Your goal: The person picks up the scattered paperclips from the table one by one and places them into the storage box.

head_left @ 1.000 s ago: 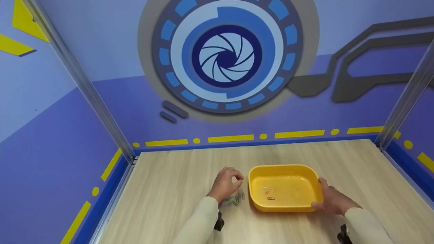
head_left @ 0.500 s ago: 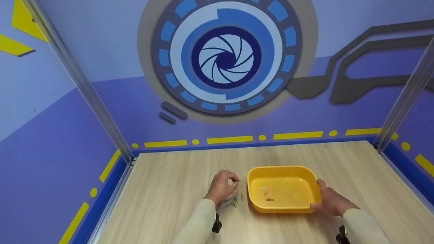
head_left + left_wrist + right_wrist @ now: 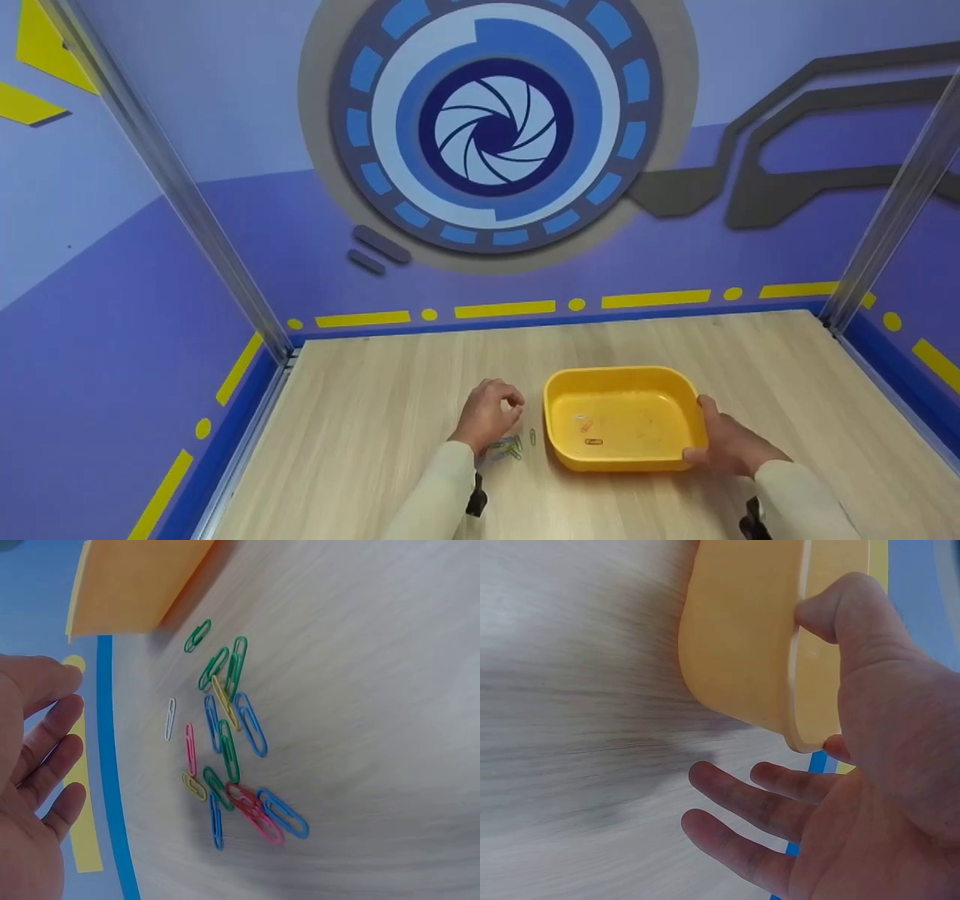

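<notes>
My right hand grips the right side of a yellow plastic basin. In the right wrist view its thumb lies over the basin's rim, an index fingertip shows past the rim and the other fingers spread below. Three small paper clips, among them a dark one, lie inside. My left hand hovers left of the basin with loosely bent fingers and thumb near the index; nothing shows between them. Below it, several coloured paper clips lie loosely piled on the table. A green clip sits apart, nearer the basin.
The wooden table carries everything. A blue and purple printed wall stands behind it, with side panels and metal posts at left and right. Black wrist straps sit on the pale sleeves.
My left hand has drawn slightly left, away from the basin. The right hand keeps its hold on the basin, and the clips lie as before. The head view has shifted a little.
</notes>
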### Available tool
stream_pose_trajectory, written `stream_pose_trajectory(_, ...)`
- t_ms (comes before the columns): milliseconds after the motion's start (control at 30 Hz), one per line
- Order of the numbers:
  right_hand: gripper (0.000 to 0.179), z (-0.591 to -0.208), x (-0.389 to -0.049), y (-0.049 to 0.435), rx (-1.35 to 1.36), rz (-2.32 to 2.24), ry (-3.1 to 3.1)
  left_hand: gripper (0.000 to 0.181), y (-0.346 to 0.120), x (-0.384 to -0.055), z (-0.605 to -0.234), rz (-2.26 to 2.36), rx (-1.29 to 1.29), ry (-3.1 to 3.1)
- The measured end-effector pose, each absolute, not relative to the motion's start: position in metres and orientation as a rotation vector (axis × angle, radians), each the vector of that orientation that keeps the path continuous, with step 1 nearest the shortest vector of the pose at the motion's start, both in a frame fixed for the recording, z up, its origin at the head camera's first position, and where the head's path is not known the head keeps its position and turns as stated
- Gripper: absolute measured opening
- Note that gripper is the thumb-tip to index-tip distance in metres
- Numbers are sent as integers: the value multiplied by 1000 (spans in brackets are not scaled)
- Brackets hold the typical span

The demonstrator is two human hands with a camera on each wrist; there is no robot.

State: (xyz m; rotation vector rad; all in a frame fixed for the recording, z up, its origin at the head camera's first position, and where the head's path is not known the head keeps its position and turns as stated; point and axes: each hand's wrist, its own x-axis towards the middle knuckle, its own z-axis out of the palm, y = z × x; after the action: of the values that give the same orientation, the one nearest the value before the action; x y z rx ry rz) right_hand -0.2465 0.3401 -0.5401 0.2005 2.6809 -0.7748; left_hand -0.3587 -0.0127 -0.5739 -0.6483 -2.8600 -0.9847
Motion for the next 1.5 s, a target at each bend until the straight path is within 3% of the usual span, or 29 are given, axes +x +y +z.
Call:
stream_pose_trajectory(333,106,-538,-244,338,248,-759,2665,10,-13,-365,-581,-963,-517,-2978)
stream_pose_trajectory(933,99,-541,-246,339,202,-769,2700,15,-3,-368,-592,-781,-483,-2969)
stream_pose_trajectory(1500,101,-540,-245,340,227,-778,2665,18,4,-363,-597,-508,-600,-2962)
